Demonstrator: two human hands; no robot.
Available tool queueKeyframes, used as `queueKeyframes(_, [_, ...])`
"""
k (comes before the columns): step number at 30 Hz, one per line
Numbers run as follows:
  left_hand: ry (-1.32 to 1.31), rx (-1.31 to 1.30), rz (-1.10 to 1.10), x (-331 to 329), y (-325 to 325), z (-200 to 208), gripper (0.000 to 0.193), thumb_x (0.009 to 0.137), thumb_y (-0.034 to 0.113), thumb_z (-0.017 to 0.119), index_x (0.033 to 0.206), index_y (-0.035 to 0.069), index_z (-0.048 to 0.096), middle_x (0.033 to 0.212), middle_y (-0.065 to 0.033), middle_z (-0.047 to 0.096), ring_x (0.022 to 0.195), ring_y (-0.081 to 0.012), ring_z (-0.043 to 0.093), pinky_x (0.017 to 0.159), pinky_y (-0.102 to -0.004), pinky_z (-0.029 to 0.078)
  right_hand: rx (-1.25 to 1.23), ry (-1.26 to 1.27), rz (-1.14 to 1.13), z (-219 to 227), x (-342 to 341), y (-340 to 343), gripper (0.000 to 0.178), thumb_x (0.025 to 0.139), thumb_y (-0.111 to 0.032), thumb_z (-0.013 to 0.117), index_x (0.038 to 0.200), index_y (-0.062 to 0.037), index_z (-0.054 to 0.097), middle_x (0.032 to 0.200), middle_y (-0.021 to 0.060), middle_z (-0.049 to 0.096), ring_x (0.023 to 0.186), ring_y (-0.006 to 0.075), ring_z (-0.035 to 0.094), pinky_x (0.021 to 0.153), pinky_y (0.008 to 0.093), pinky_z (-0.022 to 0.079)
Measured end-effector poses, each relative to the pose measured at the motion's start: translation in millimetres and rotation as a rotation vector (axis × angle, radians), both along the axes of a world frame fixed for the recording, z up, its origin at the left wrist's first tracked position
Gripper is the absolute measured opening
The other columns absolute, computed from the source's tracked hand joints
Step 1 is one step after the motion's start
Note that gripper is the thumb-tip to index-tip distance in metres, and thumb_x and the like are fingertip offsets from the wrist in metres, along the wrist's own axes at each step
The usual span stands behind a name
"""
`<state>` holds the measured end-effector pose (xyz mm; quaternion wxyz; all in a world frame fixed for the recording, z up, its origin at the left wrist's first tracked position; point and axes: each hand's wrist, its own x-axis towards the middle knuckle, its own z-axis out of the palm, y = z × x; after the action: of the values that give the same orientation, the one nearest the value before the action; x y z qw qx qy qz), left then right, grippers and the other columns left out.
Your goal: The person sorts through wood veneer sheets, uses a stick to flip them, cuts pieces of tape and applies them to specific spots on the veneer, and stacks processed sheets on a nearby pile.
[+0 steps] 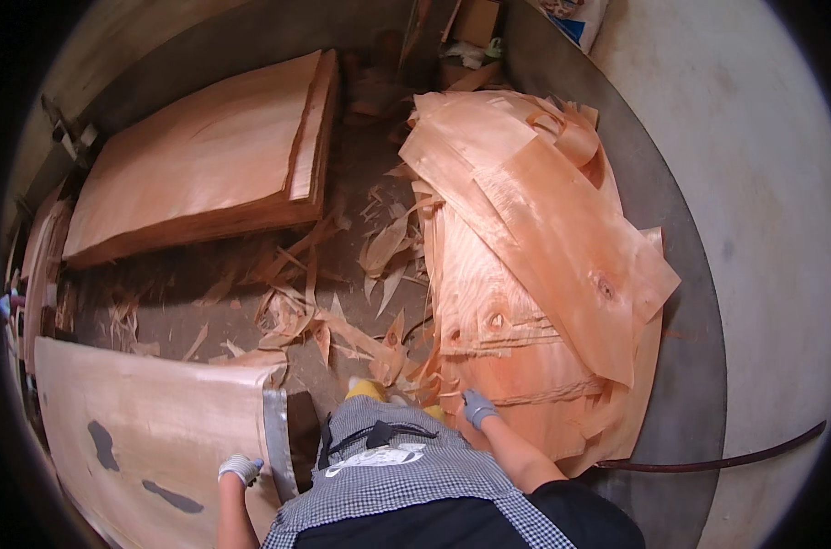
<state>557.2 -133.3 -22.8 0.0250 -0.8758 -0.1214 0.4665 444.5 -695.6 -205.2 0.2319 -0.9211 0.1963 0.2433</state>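
Observation:
My left hand (241, 469), in a pale striped glove, is closed over a large tan board (150, 403) with dark patches and a grey band along its right edge. Whether those fingers hold anything is hidden. On the right, my right hand (477, 408) wears a grey glove and is closed at the near left side of a loose pile of wood veneer sheets (571, 247). A thin veneer strip (449, 394) shows beside its fingers, but what they grip is too small to make out. One broad sheet lies slantwise across the pile.
A neat stack of veneer sheets (196, 151) stands at the far left. Torn veneer scraps (287, 316) litter the floor between the stacks. A dark curved rod or hose (717, 464) sticks out at the near right, before a pale wall (754, 183).

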Motion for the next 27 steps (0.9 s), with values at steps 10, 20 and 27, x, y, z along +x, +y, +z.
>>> queueKeyframes(10, [-0.350,-0.601,-0.009,310,-125,-58,0.035,0.085,0.032,0.051,0.095,0.002,0.065,0.078,-0.0163,0.065,0.073,-0.0228,0.064,0.068,-0.0354,0.048,0.161,0.233,-0.484,9,23,3,0.026,0.086,-0.016,0.044,0.105,-0.0061,0.059,0.094,0.0145,0.063,0.073,0.0257,0.062,0.067,0.0355,0.052])
queueKeyframes(20, [0.084,-1.269,0.011,485,-421,-67,0.036,0.090,0.024,0.052,0.115,-0.002,0.054,0.102,-0.0091,0.062,0.089,-0.0138,0.057,0.078,-0.0278,0.046,1.081,-0.517,-1.480,151,198,-79,0.021,0.087,-0.015,0.054,0.101,-0.0007,0.057,0.081,0.0115,0.063,0.069,0.0203,0.061,0.055,0.0269,0.048])
queueKeyframes(27, [0.764,-0.972,0.282,452,-621,-88,0.082,0.079,0.055,0.058,0.132,-0.001,0.033,0.131,-0.0218,0.042,0.120,-0.0343,0.041,0.101,-0.0427,0.033,1.278,-1.317,-1.793,116,277,-199,0.029,0.085,-0.012,0.056,0.114,-0.0149,0.053,0.110,-0.0031,0.057,0.089,0.0234,0.060,0.072,0.0404,0.049])
